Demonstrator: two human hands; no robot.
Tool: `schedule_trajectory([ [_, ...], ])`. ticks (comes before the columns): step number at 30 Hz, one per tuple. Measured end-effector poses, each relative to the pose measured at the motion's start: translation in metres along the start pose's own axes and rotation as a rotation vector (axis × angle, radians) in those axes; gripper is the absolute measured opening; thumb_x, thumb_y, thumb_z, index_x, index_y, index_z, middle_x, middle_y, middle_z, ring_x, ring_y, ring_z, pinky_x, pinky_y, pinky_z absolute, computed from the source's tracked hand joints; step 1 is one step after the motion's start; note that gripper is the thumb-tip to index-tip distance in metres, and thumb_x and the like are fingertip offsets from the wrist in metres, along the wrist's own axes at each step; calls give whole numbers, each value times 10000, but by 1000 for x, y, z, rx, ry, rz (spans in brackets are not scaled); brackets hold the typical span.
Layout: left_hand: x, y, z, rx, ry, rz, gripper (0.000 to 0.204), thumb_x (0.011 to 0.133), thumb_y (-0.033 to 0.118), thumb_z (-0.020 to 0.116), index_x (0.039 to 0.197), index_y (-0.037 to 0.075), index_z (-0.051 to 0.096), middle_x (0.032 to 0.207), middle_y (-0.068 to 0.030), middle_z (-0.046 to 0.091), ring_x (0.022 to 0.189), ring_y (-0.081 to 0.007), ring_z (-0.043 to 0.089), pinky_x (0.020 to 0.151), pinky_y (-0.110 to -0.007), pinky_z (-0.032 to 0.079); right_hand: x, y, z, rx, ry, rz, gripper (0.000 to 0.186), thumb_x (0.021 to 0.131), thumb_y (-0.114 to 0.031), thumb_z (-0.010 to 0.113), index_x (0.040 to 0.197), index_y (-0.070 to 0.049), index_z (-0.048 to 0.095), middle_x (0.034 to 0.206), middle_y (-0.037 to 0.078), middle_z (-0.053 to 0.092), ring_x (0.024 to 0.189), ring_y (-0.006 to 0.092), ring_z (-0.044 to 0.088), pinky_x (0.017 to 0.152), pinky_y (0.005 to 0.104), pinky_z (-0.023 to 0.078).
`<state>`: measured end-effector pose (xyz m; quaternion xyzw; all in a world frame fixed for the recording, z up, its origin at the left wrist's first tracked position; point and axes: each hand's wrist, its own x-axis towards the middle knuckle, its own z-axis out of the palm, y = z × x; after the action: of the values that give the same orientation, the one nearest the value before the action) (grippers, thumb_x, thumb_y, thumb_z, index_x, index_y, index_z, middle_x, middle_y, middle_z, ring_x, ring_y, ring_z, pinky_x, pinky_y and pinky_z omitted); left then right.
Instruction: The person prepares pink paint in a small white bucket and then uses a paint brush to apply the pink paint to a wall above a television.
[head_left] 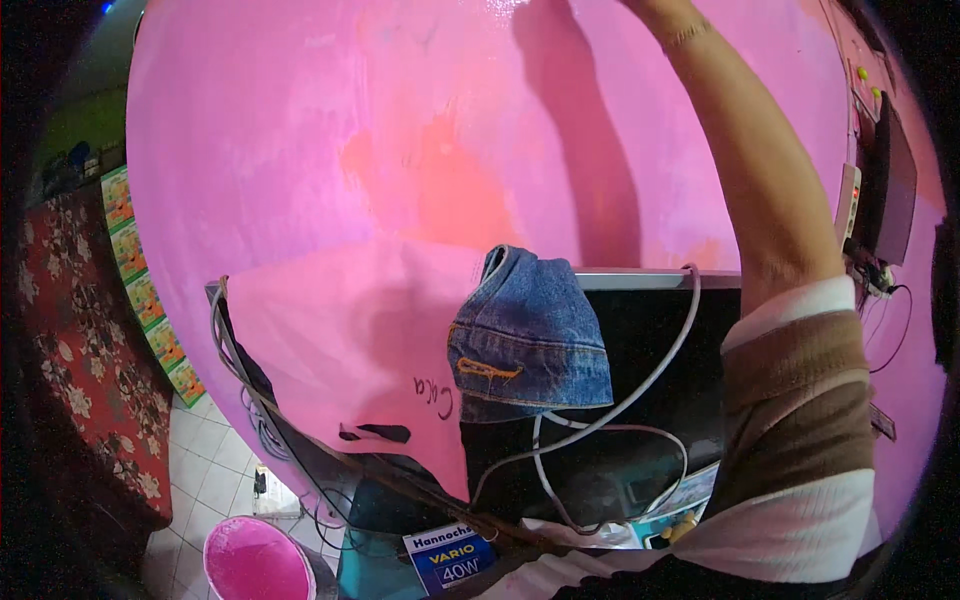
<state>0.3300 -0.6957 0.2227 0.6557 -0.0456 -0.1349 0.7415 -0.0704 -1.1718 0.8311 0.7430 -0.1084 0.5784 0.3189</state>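
My right arm (765, 170), in a brown and white sleeve, reaches up in front of a pink-painted wall (270, 120). Only the base of my right hand (650, 10) shows at the top edge, close to the wall; its fingers, and anything in them, lie outside the picture. My left hand does not appear. Glossy wet-looking pink covers most of the wall, with an orange-pink patch (440, 180) left of the arm's shadow. Below, a blue denim hat (540, 330) and a pink plastic bag (330, 330) with a cut-out handle drape over a black flat panel (650, 350).
Grey cable (650, 400) loops over the panel's front. A bucket (258, 562) with pink paint inside stands at the lower left on white floor tiles (215, 480). Beside it lies a blue and white box (450, 560). A red floral cloth (90, 360) hangs far left; a dark screen (893, 190) is at right.
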Motion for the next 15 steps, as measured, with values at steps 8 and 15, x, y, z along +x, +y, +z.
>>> schedule_trajectory([
  [8,58,-52,-55,-149,-103,-279,189,865,114,548,948,-11,434,792,-130,511,644,-237,528,524,-489,567,-146,-111,-9,56,-438,-187,110,721,-41,590,820,-32,637,820,174,633,723,349,613,641,375,496],
  [15,26,-12,-11,-179,-27,-209,243,853,83,541,1004,-46,402,841,-152,508,674,-251,545,511,-475,572,-106,-81,-38,278,-574,64,152,760,-3,628,911,-6,623,776,101,650,710,156,618,650,282,502],
])
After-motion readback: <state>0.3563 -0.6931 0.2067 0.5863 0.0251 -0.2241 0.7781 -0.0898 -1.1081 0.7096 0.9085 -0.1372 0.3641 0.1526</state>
